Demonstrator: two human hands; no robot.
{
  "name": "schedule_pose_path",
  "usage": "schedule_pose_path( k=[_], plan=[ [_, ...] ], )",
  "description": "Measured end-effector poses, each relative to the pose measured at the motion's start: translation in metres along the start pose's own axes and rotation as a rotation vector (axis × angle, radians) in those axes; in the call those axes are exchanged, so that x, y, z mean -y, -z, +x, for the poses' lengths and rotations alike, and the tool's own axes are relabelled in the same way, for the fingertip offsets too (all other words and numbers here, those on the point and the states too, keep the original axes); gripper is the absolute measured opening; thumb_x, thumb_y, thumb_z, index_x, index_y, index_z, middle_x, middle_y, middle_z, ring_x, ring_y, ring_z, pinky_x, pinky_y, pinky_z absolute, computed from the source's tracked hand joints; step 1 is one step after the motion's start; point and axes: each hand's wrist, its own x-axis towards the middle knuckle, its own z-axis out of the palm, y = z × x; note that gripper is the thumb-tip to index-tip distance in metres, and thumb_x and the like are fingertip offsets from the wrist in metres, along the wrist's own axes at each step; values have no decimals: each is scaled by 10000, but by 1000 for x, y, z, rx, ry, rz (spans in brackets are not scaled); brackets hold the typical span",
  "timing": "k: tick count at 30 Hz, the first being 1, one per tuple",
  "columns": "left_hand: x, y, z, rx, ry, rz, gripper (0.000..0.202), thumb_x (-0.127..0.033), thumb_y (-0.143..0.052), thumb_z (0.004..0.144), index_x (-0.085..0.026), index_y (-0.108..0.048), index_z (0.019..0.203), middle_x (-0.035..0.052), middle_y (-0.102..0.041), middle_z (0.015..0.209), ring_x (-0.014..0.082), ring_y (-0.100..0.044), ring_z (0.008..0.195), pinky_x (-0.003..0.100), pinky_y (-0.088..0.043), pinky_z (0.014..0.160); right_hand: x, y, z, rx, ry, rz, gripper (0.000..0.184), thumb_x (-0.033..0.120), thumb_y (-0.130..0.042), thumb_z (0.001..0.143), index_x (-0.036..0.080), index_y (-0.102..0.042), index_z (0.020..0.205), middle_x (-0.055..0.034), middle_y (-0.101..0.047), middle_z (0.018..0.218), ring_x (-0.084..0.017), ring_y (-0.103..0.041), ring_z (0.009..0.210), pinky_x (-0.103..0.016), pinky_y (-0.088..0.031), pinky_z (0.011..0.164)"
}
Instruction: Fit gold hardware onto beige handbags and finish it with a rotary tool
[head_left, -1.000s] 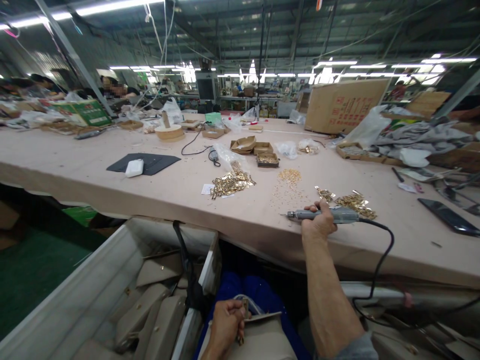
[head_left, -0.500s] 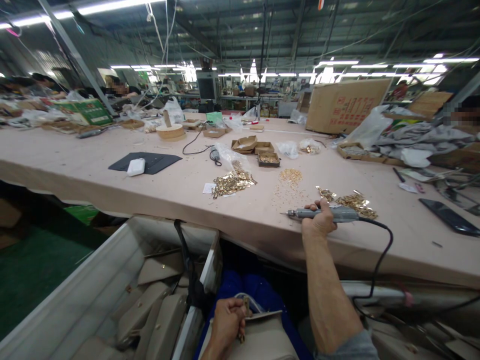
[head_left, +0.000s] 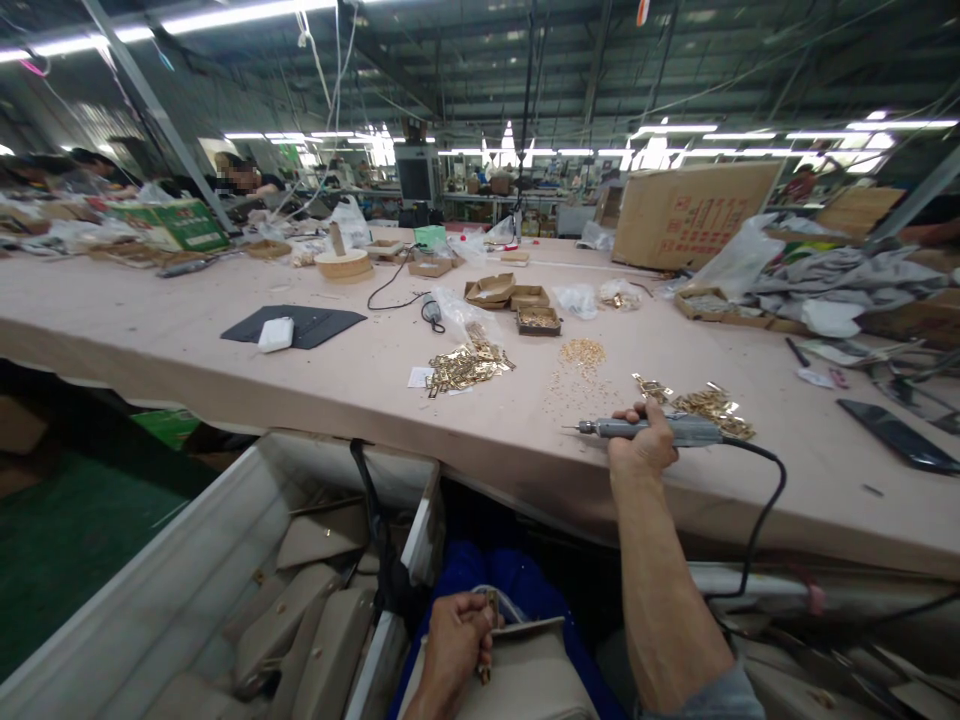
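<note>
My right hand is closed around a grey electric screwdriver just above the table's front edge. Its thin bit points left, and a black cord trails from its back end. Low in the view, my left hand pinches a small gold metal fitting at the edge of a beige bag. That bag rests on my lap, over blue cloth. Tiny gold screws lie scattered beyond the bit. Near my right hand is a heap of gold metal fittings.
A larger pile of gold fittings spills from a plastic bag on the table. Small cardboard boxes stand behind it. At lower left, a white bin holds several beige bags. A dark phone lies at right.
Very little differs. The view has shifted slightly, and my right hand with the screwdriver sits a touch farther right. My left hand keeps its place at the bag.
</note>
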Motion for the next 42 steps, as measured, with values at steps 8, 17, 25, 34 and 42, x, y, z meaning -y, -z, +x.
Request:
schedule_pose_path(
  k=[8, 17, 25, 34, 42],
  plan=[
    [-36, -5, -22, -9, -1, -26, 454, -510, -830, 718, -82, -713, 814, 52, -648, 542, 117, -544, 399, 221, -438, 406, 40, 41, -66, 291, -76, -144, 161, 127, -667, 869, 181, -549, 773, 42, -508, 790, -51, -469, 546, -222, -549, 578],
    [-18, 2, -15, -75, 43, -4, 240, -294, -770, 830, -54, -762, 815, -3, -589, 461, 83, -492, 362, 184, -409, 376, 5, 134, -172, 451, -219, -477, 224, 203, -813, 744, 189, -594, 790, 44, -549, 687, -93, -479, 533, -255, -524, 551],
    [-26, 1, -17, -95, 76, -22, 209, -236, -767, 837, -46, -748, 754, -10, -548, 428, 80, -452, 337, 195, -374, 357, -30, 151, -196, 524, -127, -542, 238, 269, -853, 775, 165, -640, 789, 25, -577, 665, -101, -510, 500, -266, -511, 530],
    [-27, 2, -16, -93, 90, -21, 248, -272, -804, 824, -51, -739, 733, -12, -548, 423, 71, -446, 332, 182, -364, 343, -42, 157, -202, 559, -104, -590, 219, 269, -858, 772, 160, -668, 779, 12, -606, 667, -113, -539, 500, -276, -522, 532],
    [-26, 3, -17, -82, 80, -30, 275, -296, -833, 816, -46, -751, 738, -16, -550, 428, 58, -449, 338, 165, -367, 351, -45, 159, -204, 564, -98, -619, 223, 296, -854, 783, 160, -677, 778, 14, -603, 660, -111, -536, 500, -272, -524, 534]
  ],
)
